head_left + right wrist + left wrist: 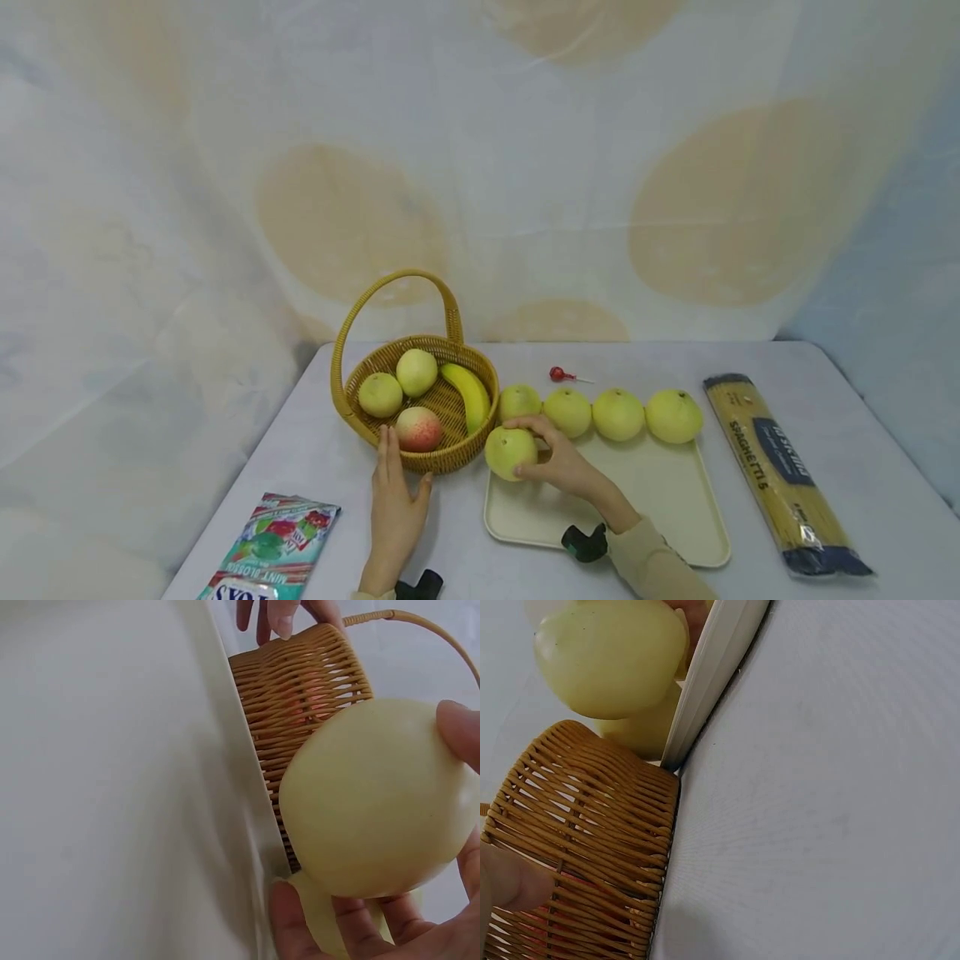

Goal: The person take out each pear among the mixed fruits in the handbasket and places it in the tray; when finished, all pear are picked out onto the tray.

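Observation:
In the head view, my right hand grips a round yellow-green fruit between thumb and fingers, over the tray's left back corner. The right wrist view shows this fruit up close, with fingertips curled around its underside. My left hand rests with straight fingers at the near rim of the wicker basket; the left wrist view shows its thumb against the weave. Inside the basket lie a peach, a banana and two pale round fruits.
Several more yellow-green fruits line the back of the cream tray. Behind them lies a red lollipop. A spaghetti packet is at the right, and a candy bag at the front left. The basket's handle arches upward.

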A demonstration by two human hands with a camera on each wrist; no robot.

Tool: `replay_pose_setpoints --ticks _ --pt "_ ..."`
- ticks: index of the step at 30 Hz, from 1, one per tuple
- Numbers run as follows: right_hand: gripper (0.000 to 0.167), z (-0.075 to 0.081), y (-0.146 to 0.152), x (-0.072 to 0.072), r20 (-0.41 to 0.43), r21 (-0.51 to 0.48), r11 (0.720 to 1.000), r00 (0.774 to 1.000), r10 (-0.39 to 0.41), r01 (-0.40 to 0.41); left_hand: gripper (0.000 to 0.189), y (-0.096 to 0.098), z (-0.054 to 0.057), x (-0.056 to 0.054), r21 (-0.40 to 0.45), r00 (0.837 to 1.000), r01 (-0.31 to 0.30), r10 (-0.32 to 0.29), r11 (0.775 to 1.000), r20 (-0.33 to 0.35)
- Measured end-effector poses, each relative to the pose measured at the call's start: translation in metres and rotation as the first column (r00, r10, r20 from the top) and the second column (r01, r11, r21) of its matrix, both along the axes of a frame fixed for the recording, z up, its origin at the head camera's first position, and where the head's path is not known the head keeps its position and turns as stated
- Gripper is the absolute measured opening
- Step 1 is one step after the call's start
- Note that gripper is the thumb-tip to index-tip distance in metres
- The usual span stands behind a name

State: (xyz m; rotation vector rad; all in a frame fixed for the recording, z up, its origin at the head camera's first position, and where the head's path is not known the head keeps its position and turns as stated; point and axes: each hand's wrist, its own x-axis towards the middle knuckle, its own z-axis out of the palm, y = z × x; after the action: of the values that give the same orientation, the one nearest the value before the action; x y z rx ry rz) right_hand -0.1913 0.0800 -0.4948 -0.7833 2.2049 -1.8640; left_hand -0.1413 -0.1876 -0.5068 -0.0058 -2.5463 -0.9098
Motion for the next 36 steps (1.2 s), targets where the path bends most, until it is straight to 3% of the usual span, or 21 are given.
replay_pose_setpoints --ticks 8,16,27,36 --pt "0.035 -0.007 0.003 -0.007 -0.022 -0.019 0.999 0.999 -0.035 0.034 0.093 0.000 0.001 -0.001 -0.006 1.000 -0.003 0.003 1.000 -0.013" --pt "0.038 -0.006 0.008 -0.010 0.039 -0.057 0.998 0.998 -0.039 0.041 0.094 -0.002 0.001 -0.002 -0.007 1.000 0.002 -0.002 1.000 0.006" --pt "0.034 0.005 0.011 -0.009 0.046 -0.137 0.972 0.981 -0.187 0.191 0.092 0.000 0.002 -0.003 -0.002 1.000 0.015 -0.015 1.000 0.014" --pt "0.034 0.019 0.013 -0.008 0.015 -0.282 0.952 0.993 -0.116 0.115 0.092 -0.002 0.002 -0.002 -0.002 1.000 0.012 -0.012 1.000 0.029"
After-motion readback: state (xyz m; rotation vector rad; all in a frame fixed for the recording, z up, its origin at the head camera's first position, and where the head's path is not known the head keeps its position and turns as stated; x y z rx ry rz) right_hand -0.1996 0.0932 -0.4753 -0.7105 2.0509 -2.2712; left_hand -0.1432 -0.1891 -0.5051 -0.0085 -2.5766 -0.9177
